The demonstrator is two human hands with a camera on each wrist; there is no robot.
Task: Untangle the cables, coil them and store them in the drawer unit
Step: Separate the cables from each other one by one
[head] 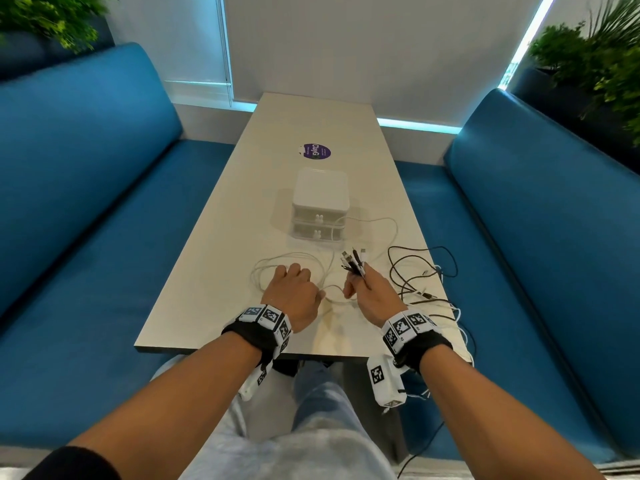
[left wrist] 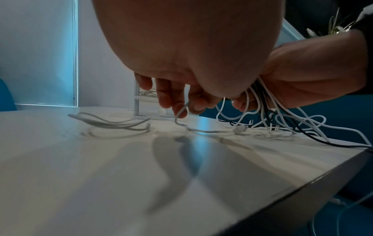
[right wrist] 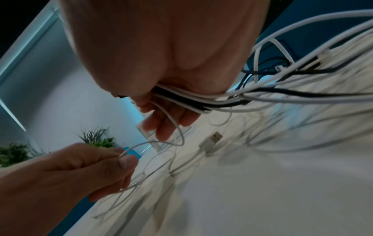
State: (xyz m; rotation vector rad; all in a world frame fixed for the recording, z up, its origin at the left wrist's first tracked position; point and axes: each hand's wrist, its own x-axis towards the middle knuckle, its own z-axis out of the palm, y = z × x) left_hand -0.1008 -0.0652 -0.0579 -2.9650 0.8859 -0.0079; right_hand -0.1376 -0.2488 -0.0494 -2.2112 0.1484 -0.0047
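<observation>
My right hand (head: 358, 280) grips a bundle of white and black cable ends (head: 353, 261), plugs pointing up; in the right wrist view the bundle (right wrist: 187, 99) runs under the palm. My left hand (head: 294, 273) hovers low over loose white cable loops (head: 266, 271) and pinches one white cable (right wrist: 129, 150) between thumb and forefinger. That cable (left wrist: 182, 111) runs down to the table and across to the right hand. The white drawer unit (head: 320, 202) stands just beyond both hands, both drawers closed.
Black and white cables (head: 422, 271) sprawl at the table's right edge (head: 446, 299), and some hang over it. A loose USB plug (right wrist: 214, 138) lies on the tabletop. A purple sticker (head: 316, 151) lies behind the unit. Blue benches (head: 86, 209) flank the table.
</observation>
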